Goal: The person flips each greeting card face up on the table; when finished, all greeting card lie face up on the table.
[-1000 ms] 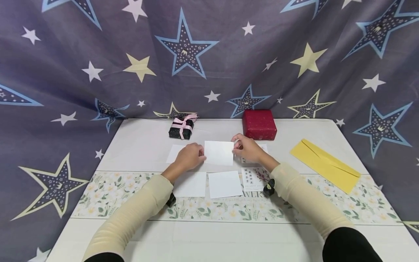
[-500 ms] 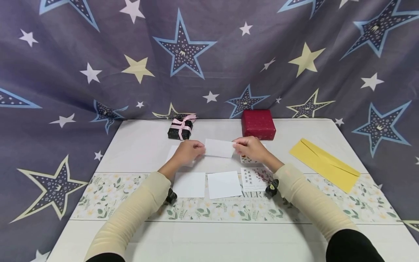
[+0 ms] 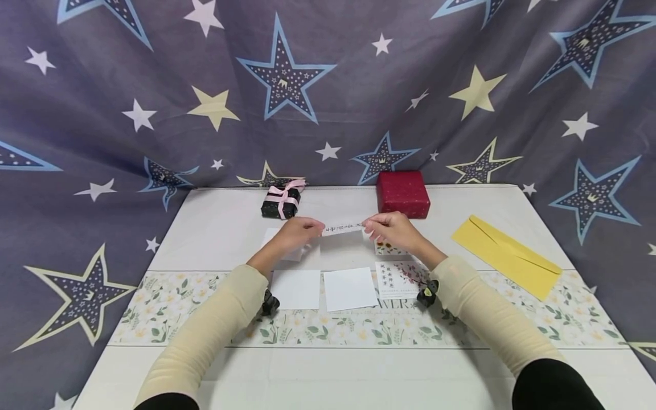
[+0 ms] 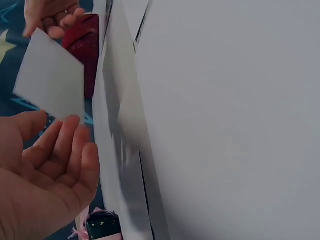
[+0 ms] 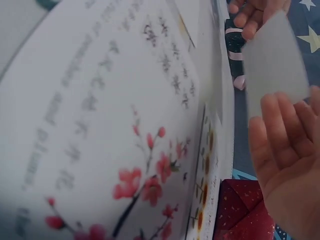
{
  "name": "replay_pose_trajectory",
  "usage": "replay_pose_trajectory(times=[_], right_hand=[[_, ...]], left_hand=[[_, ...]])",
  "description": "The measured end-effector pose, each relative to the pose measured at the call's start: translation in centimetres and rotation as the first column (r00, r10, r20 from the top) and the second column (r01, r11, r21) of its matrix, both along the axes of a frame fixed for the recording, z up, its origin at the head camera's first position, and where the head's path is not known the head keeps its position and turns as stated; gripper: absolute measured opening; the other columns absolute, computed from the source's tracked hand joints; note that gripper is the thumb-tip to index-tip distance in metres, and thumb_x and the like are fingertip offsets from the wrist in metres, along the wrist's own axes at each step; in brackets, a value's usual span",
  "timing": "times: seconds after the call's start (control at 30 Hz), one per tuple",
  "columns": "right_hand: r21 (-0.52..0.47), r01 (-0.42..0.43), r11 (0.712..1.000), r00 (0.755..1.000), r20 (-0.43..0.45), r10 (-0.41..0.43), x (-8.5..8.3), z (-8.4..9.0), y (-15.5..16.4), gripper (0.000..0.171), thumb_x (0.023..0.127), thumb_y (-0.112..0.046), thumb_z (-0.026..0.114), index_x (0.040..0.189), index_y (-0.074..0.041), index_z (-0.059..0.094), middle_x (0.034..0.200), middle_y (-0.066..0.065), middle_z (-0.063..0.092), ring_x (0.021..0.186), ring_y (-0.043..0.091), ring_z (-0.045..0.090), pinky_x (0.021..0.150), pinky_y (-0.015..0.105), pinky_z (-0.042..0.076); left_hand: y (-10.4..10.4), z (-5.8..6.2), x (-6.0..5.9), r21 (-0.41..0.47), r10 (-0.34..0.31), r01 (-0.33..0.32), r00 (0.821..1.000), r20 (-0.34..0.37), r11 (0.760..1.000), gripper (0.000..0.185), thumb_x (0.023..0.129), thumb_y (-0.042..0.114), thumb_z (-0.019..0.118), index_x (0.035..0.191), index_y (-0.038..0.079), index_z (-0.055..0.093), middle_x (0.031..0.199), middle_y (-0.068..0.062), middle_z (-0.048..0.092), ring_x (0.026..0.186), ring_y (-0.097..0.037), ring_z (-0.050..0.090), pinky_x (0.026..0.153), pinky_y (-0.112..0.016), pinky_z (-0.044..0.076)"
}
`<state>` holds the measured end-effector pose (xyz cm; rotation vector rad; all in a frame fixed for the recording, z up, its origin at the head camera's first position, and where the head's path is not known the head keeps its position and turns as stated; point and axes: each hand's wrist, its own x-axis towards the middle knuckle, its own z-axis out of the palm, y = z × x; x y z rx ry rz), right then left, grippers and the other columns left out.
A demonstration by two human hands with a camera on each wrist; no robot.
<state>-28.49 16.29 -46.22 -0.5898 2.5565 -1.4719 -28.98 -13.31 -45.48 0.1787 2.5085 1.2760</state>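
Both hands hold a thin white card (image 3: pixel 342 229) up over the back half of the table. My left hand (image 3: pixel 299 232) pinches its left edge, and my right hand (image 3: pixel 393 229) pinches the right edge. From the head the card is tilted almost edge-on, with dark characters along the visible strip; its plain side (image 4: pixel 52 77) shows in the left wrist view. Nearer lie two blank white cards (image 3: pixel 296 289) (image 3: pixel 350 289) and a card with plum blossoms (image 3: pixel 400 279). Partly covered by the right hand is a sunflower card (image 3: pixel 386 248); another white card (image 3: pixel 270 234) lies behind the left hand.
At the back stand a black box (image 3: pixel 281 203) tied with pink ribbon and a dark red box (image 3: pixel 403 195). A yellow envelope (image 3: pixel 506 256) lies at the right. A star-patterned cloth (image 3: pixel 328 102) hangs behind the table (image 3: pixel 328 376).
The card between the hands has turned from its blank face to nearly edge-on, so printed characters now show. The right hand has shifted slightly down; the other objects stay in place.
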Motion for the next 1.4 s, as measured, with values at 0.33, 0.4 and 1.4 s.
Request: replay_pose_trajectory(times=[0.33,0.4,1.4], right_hand=[[0.156,-0.014,0.988,1.0,-0.002,0.015,-0.1,-1.3,-0.5,0.036,0.094,-0.014,0.07,0.13,-0.011,0.069,0.088,0.005,0.073,0.07,0.013,0.058,0.06,0.022,0.047],[0.186,-0.034,0.982,0.999,-0.001,0.034,-0.1,-1.5,-0.6,0.042,0.094,-0.014,0.07,0.135,-0.01,0.065,0.087,0.004,0.072,0.068,0.012,0.056,0.059,0.022,0.046],[0.473,-0.152,0.868,0.988,0.064,0.138,0.0,-1.4,-1.7,0.056,0.095,-0.025,0.071,0.147,-0.011,0.056,0.076,-0.003,0.065,0.066,0.01,0.053,0.07,0.026,0.045]], left_hand=[[1.0,-0.1,-0.4,-0.198,-0.147,0.106,0.968,-0.206,0.974,0.044,0.096,0.023,0.068,0.138,0.01,0.063,0.123,-0.012,0.073,0.113,-0.027,0.068,0.098,-0.041,0.054],[1.2,-0.1,-0.3,-0.258,-0.185,0.122,0.954,-0.234,0.958,0.046,0.096,0.022,0.068,0.14,0.01,0.062,0.122,-0.012,0.073,0.113,-0.027,0.069,0.099,-0.041,0.054],[3.2,-0.8,0.8,-0.656,-0.319,0.127,0.93,-0.182,0.744,0.049,0.095,0.029,0.071,0.142,0.017,0.061,0.125,-0.018,0.066,0.114,-0.035,0.064,0.097,-0.05,0.053]])
